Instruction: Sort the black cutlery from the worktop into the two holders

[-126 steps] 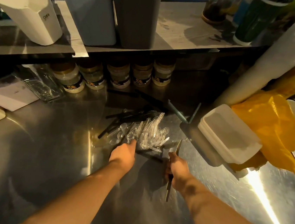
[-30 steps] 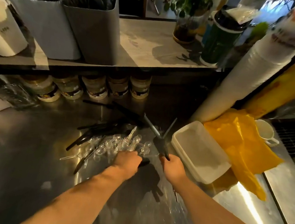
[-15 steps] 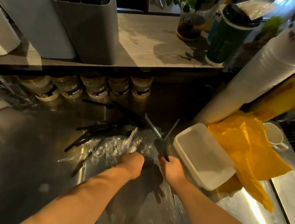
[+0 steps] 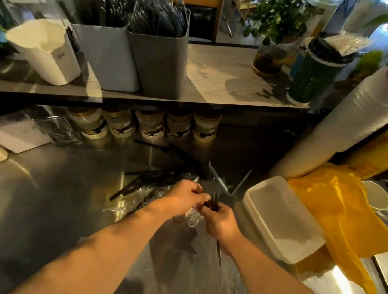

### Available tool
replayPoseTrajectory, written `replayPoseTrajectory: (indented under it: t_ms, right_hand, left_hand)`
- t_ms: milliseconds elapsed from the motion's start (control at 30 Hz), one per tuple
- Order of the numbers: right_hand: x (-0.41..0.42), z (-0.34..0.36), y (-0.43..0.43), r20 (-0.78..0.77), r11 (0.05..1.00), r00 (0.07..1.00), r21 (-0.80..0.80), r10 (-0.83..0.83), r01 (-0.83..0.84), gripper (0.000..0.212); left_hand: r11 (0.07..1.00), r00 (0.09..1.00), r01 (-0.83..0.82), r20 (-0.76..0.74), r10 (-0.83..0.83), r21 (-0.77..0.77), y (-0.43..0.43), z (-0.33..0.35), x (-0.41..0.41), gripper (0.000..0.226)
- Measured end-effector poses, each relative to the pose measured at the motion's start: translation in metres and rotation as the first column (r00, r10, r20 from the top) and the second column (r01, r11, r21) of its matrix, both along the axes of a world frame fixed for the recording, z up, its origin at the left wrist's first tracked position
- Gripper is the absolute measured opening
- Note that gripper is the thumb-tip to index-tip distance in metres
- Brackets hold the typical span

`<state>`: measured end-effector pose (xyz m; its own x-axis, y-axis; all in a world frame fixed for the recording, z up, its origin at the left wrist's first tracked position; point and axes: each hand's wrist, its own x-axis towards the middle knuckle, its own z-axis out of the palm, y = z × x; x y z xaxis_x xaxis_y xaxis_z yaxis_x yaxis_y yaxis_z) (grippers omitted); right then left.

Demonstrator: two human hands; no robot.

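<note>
Hands meet over the worktop [image 4: 37, 201]: right hand [image 4: 222, 222] grips one black cutlery bundle [image 4: 215, 197], left hand [image 4: 187, 197] pinches it; two holders [image 4: 104, 57] behind.

The brushed stainless-steel worktop [image 4: 48, 203] was smooth and glossy, throwing back streaks of light (fine scratches dulled it toward its near edge). On it, the thin black plastic cutlery [image 4: 140, 180] looked matt and the small clear plastic spoons [image 4: 193, 218] shiny. At the worktop's right end lay a satin-smooth white rectangular plastic tub [image 4: 283, 220] and a crinkled, glossy yellow plastic bag [image 4: 340, 212]. Above the worktop, a pale grey square holder [image 4: 106, 59] and a darker grey square holder [image 4: 158, 65] looked matt on a grey wood-grain shelf [image 4: 220, 77].
</note>
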<state>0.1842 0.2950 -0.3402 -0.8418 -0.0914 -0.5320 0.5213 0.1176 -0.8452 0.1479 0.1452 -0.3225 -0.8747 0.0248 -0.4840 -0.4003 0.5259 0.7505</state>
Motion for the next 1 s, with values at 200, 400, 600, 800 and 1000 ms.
replayPoseTrajectory:
  t_ms: [200,400,600,800,1000]
  right_hand:
    - [-0.013,0.0,-0.026,0.044,0.975,0.998,0.218,0.033,-0.042,0.023]
    - [-0.021,-0.018,-0.025,0.085,0.964,0.993,0.259,-0.085,0.06,0.032]
    - [-0.023,-0.036,-0.023,0.146,0.971,0.96,0.029,-0.239,0.237,0.027]
    - [-0.032,-0.027,-0.025,0.137,0.981,0.971,0.021,-0.195,0.194,0.034]
    - [-0.037,-0.035,-0.027,0.161,0.978,0.966,-0.01,-0.203,0.207,0.034]
  left_hand:
    - [0.985,0.998,-0.052,-0.018,0.055,0.164,-0.031,-0.008,0.001,0.016]
    - [0.956,0.98,-0.05,-0.197,-0.008,-0.288,-0.089,-0.038,-0.023,0.032]
    - [0.605,0.93,0.279,0.053,-0.364,-0.746,-0.107,-0.051,-0.065,0.074]
    - [0.54,0.876,0.444,0.221,-0.428,-0.715,-0.103,-0.073,-0.09,0.073]
    - [0.525,0.836,0.516,0.262,-0.483,-0.677,-0.103,-0.077,-0.096,0.061]
